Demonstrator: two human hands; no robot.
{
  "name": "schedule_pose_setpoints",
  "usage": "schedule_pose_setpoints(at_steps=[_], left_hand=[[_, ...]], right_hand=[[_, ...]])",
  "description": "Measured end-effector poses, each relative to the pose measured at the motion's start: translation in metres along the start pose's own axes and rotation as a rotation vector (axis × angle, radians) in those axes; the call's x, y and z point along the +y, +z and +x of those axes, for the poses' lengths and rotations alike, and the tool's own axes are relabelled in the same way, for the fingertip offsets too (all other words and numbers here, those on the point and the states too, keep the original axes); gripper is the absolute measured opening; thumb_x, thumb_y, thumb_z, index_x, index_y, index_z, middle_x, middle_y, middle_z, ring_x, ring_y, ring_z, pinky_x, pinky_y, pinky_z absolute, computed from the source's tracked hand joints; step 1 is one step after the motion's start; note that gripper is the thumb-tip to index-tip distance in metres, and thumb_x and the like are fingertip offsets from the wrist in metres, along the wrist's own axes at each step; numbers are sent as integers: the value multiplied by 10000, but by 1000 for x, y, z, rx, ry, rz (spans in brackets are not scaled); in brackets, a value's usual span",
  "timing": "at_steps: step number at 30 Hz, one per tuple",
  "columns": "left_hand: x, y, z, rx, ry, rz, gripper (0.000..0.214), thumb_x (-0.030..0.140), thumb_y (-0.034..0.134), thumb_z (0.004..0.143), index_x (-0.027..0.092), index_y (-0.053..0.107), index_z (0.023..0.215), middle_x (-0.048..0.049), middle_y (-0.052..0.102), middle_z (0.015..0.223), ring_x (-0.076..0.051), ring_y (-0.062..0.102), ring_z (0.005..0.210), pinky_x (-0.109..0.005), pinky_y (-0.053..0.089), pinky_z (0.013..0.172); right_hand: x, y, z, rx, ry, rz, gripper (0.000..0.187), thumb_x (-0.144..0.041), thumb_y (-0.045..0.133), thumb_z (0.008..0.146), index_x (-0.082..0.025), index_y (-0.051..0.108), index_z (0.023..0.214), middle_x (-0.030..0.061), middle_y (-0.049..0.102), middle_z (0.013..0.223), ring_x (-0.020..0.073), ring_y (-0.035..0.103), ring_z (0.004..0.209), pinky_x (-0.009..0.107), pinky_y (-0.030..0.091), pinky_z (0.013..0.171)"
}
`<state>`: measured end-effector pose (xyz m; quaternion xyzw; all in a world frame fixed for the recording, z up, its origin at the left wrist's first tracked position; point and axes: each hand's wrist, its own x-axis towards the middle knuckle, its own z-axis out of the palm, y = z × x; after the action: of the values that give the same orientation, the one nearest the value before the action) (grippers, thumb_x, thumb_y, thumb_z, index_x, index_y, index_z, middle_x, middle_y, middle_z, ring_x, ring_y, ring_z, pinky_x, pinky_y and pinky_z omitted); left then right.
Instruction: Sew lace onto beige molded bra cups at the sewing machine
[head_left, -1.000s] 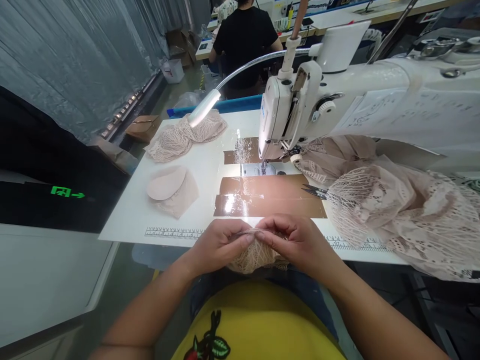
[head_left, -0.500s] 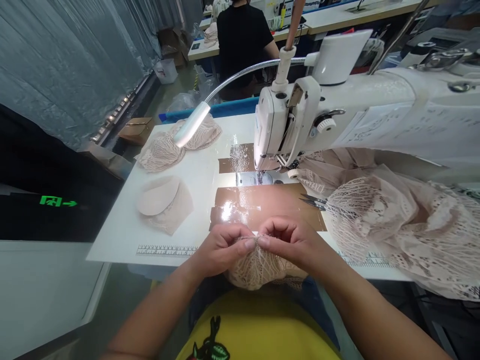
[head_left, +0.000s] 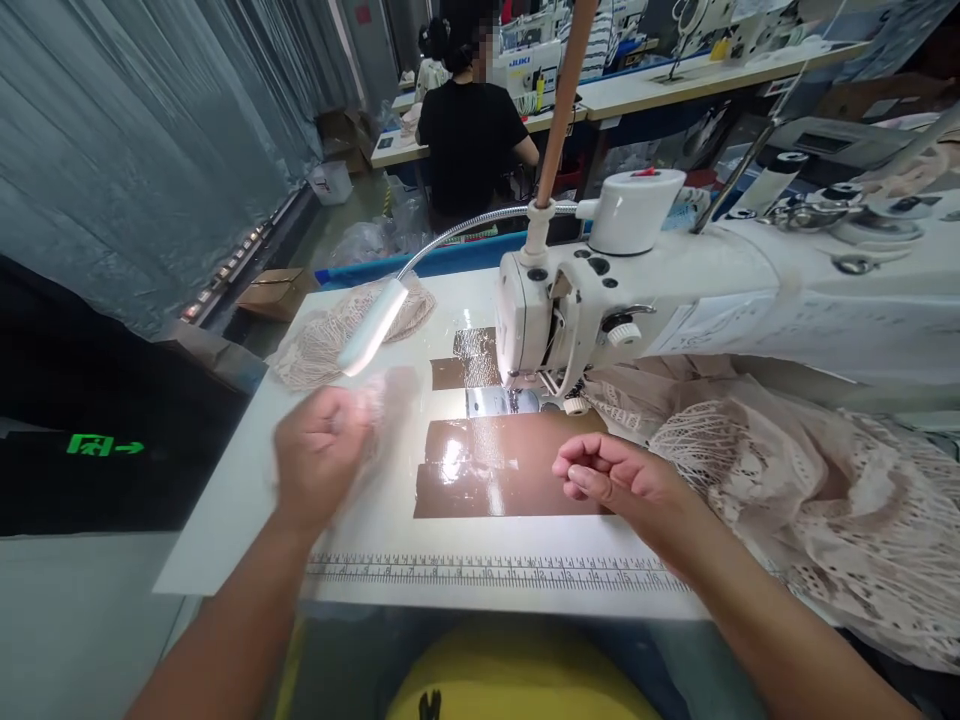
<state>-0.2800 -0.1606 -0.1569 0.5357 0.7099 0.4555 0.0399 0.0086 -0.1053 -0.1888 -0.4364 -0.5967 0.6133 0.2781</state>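
My left hand (head_left: 322, 450), blurred by motion, is over the left part of the white table, its fingers closed on a sheer beige fabric piece (head_left: 397, 395) that smears out to the right. My right hand (head_left: 607, 475) hovers over the right end of the brown taped patch (head_left: 480, 480). Its fingers are loosely curled with small gaps, and nothing shows between them. Beyond that hand stands the white sewing machine (head_left: 525, 310). A beige lace garment (head_left: 795, 480) lies heaped to its right. Lace cups (head_left: 307, 345) rest at the table's far left, partly behind the lamp.
A lamp (head_left: 375, 325) on a bendable neck hangs over the table's left side. A printed ruler (head_left: 487, 573) runs along the front edge of the white table (head_left: 375, 595). A person in black (head_left: 476, 140) sits at another bench ahead. A cardboard box (head_left: 276, 292) stands left of the table.
My hands have parted, and the lace piece they pinched together is out of view. My left hand has moved left and forward to the sheer fabric; the right has shifted slightly right. The view has tilted up.
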Motion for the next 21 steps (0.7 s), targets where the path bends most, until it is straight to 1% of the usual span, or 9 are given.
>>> schedule_pose_setpoints(at_steps=[3,4,5,7,9,13,17,19,21], left_hand=[[7,49,0,-238,352,260,273,213,508,841,183,462,574,3,435,564,-142,428,565,-268,319,562],[9,69,-3,-332,408,351,245,180,483,842,182,483,596,-25,480,597,-168,459,607,-285,330,576],[12,87,-8,-440,450,427,236,143,451,843,179,501,615,-48,504,607,-190,473,625,-299,336,572],[17,116,-19,-513,480,452,227,86,445,810,176,530,620,-64,508,579,-210,474,617,-310,334,554],[22,130,-31,-567,502,455,206,62,460,780,169,562,636,-82,525,586,-224,485,623,-321,345,554],[34,130,-45,-679,504,493,196,87,432,799,119,608,720,-147,562,661,-284,524,678,-372,385,578],[43,111,-39,-751,520,465,194,85,440,798,104,617,722,-131,573,670,-268,542,675,-410,436,663],[44,96,-28,-841,483,327,195,163,477,834,122,626,714,-104,587,663,-255,559,721,-402,459,726],[42,83,-13,-970,340,46,229,242,504,861,149,644,705,-61,590,624,-221,571,721,-356,478,733]], right_hand=[[0,-2,6,-7,-48,-145,267,-431,596,809,-193,635,923,54,667,875,161,615,741,293,513,671],[0,-2,9,-7,-67,-206,261,-423,576,824,-199,636,944,53,672,889,166,617,754,302,511,686],[-1,-2,13,1,-82,-274,261,-414,559,836,-205,637,971,52,678,898,173,620,765,311,508,696],[-1,-1,21,32,-99,-421,269,-387,532,851,-213,640,1026,55,691,911,186,631,776,321,500,696],[-2,2,29,54,-126,-565,274,-335,495,868,-213,643,1064,63,700,940,198,640,805,321,489,696],[3,14,42,-4,-244,-824,311,-178,396,891,-207,648,1071,74,678,1025,204,617,897,309,458,739],[14,27,46,-51,-332,-1069,297,-73,385,867,-184,654,927,68,632,987,173,563,843,275,413,717],[18,29,46,-61,-346,-1173,259,-64,425,850,-184,647,907,65,618,976,174,541,829,278,393,688],[20,29,45,-66,-354,-1246,265,-50,449,839,-188,648,946,65,617,985,182,537,835,287,385,673]])
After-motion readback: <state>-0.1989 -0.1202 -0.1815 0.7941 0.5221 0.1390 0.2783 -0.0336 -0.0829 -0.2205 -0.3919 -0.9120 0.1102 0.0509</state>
